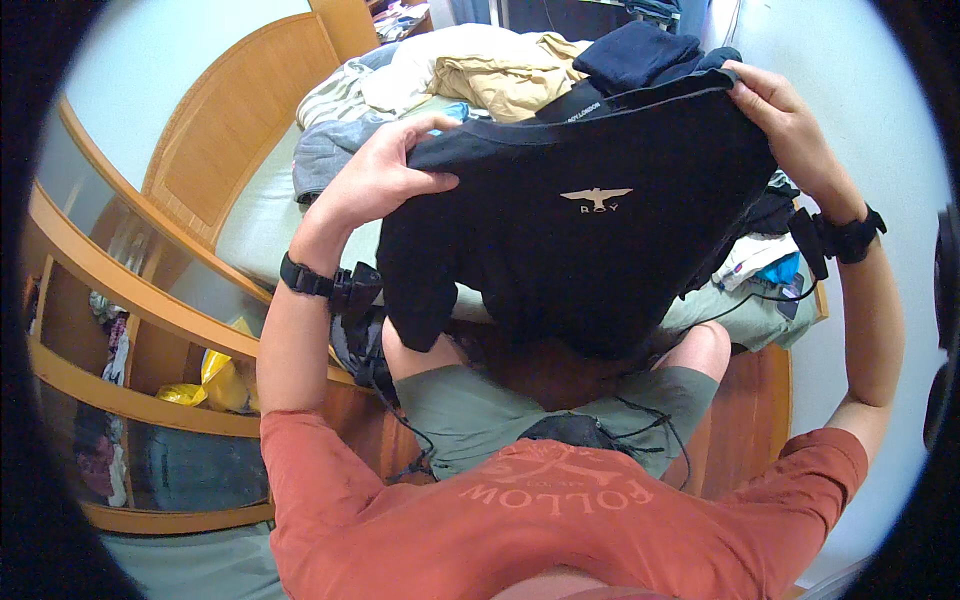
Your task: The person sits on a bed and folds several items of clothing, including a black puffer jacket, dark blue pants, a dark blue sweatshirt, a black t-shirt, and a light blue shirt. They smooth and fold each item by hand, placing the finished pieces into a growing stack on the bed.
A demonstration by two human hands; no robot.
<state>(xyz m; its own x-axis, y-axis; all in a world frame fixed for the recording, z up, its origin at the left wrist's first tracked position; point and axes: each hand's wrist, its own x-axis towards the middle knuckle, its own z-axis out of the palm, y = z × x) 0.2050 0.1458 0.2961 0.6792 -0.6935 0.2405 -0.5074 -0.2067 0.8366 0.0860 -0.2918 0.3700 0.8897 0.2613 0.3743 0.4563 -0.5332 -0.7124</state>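
A black T-shirt (555,232) with a small pale winged print and lettering on its chest hangs spread between my hands, above my lap. My left hand (386,172) grips its upper left edge, thumb in front and fingers behind. At the upper right, my right hand (772,97) pinches the other end of that edge. The shirt's lower part hangs in loose folds over my knees, and it hides part of the bed behind it. Both wrists wear black straps with devices on them.
On the bed (262,195) lie a cream and tan bedding heap (495,75), folded dark blue clothes (637,52) and a grey garment (330,154). White and blue clothing (757,259) and a phone (789,296) lie at right. A wooden cabinet (150,300) with glass panels stands at left.
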